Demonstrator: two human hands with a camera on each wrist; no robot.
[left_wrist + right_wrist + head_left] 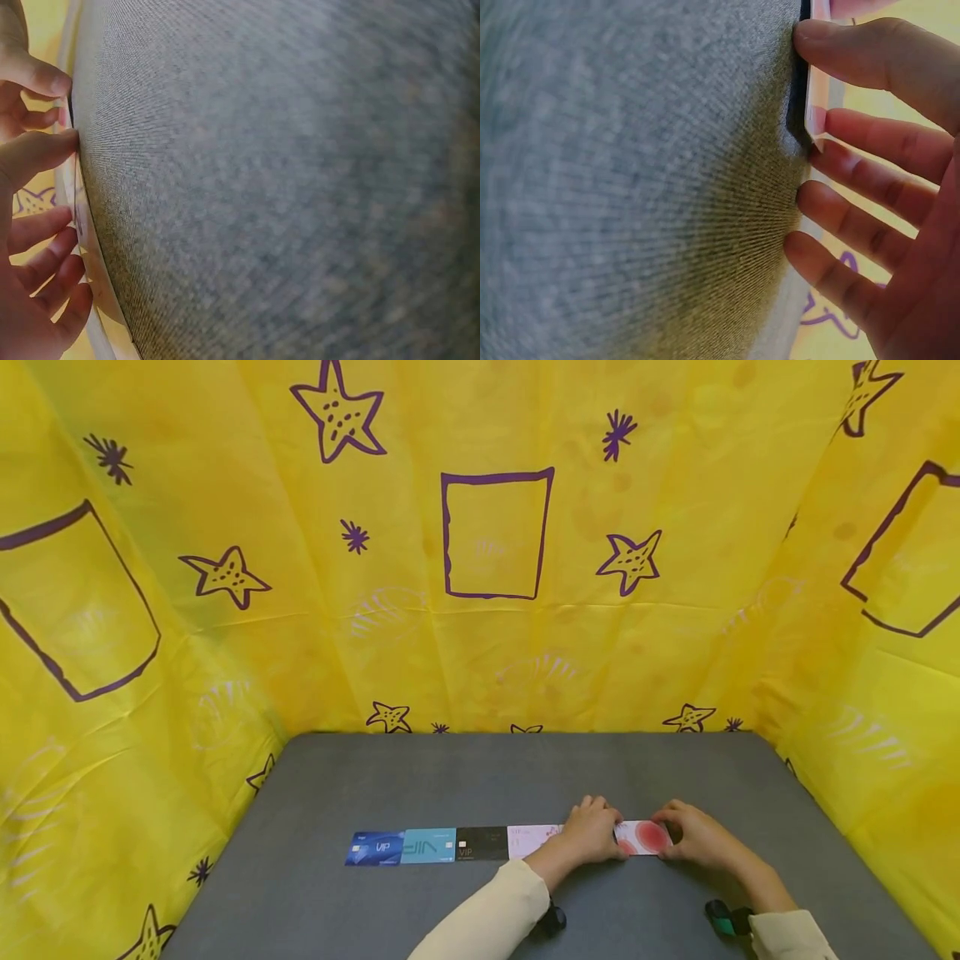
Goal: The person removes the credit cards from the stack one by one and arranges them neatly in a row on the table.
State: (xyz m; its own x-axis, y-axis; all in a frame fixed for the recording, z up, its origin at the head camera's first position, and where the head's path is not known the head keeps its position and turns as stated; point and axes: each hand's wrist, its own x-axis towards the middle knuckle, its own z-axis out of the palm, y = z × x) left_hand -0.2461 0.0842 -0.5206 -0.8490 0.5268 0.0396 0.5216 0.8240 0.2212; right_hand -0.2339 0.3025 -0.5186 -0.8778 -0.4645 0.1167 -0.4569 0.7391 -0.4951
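A white bank-style card with red circles lies at the right end of a row of cards, between my hands. My right hand pinches its right end, thumb on the near edge and index finger on the far edge; the right wrist view shows a dark gap under this end. My left hand holds the card's left end by thumb and fingertips and hides the row there. Leftward lie a pale pink card, a black VIP card, an upside-down teal VIP card and a blue VIP card.
The cards lie on a dark grey cloth-textured table. Yellow curtains with purple starfish drawings rise along its back and both sides. A black strap shows by the left wrist and a black-and-green strap by the right.
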